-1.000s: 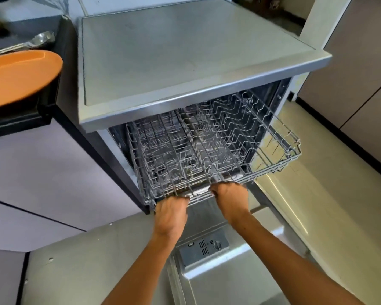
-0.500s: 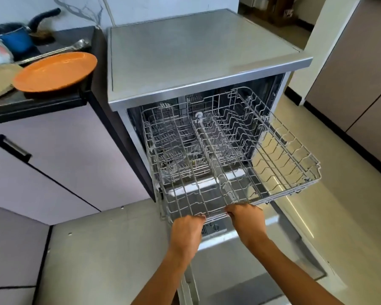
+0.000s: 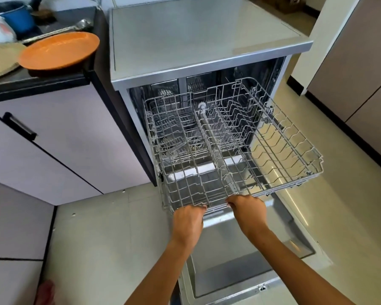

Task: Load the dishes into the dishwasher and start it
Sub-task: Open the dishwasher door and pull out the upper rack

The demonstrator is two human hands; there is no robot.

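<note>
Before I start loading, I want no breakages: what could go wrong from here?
Two risks stand out. The upper rack is pulled far out, held by the left hand and right hand; a harder tug may jolt it at its stops. The orange plate sits at the counter edge and could be knocked off. The open door lies low by the person's legs, easy to bump.

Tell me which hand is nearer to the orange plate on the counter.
Left. The left hand grips the front edge of the rack on the side toward the orange plate; the right hand grips the same edge farther from the plate.
</note>
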